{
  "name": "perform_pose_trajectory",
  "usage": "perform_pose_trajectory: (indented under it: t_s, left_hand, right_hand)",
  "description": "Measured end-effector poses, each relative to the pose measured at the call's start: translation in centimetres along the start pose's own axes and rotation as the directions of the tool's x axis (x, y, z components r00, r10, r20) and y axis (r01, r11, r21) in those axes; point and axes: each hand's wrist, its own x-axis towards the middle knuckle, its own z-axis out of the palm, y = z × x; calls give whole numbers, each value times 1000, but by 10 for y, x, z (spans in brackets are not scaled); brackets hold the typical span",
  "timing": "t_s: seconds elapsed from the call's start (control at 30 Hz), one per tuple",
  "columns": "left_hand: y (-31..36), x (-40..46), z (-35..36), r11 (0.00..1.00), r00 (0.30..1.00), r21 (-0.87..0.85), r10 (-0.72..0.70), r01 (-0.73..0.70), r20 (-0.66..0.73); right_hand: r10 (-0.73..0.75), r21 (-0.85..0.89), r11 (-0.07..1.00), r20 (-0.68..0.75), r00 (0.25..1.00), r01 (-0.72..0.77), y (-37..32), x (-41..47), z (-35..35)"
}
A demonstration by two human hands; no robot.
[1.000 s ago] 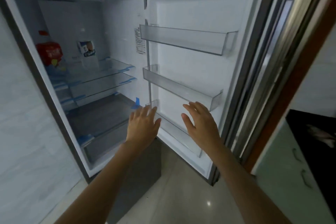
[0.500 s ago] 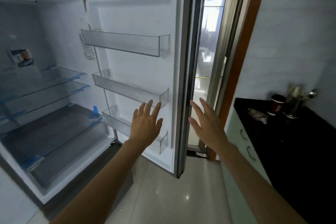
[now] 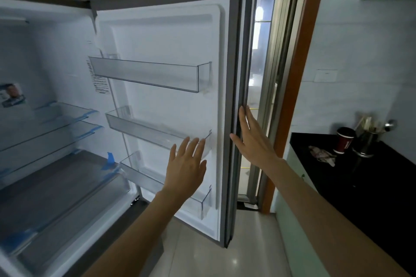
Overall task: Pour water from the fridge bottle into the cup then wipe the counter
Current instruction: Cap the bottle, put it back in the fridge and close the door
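Both hands are spread and empty, the right hand (image 3: 252,141) on the fridge door (image 3: 171,105) edge, the left hand (image 3: 188,164) before it, and the cup (image 3: 345,140) waits at three o'clock, so shutting the door now risks leaving the bottle inside.

The white fridge interior (image 3: 45,74) runs off the frame's left edge, so I can't see most of its glass shelves. My right hand's fingertips (image 3: 242,111) slip behind the grey door edge (image 3: 235,96). The crumpled cloth (image 3: 322,155) on the black counter (image 3: 360,186) is too blurred to identify.
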Motion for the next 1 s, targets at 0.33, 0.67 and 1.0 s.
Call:
perform_pose_trajectory:
  t_s: [0.33, 0.67, 1.0]
  left_hand:
    - [-19, -25, -19, 999, 999, -22, 33, -34, -35]
    - [-65, -81, -80, 1000, 999, 30, 7, -8, 38]
    - [-114, -148, -126, 963, 964, 134, -247, 233, 96]
  right_hand:
    - [-160, 63, 984, -95, 983, 166, -16, -29, 7]
    - [-400, 74, 909, -131, 907, 411, -57, -67, 9]
    - [-647, -45, 754, -221, 729, 656, -134, -90, 28]
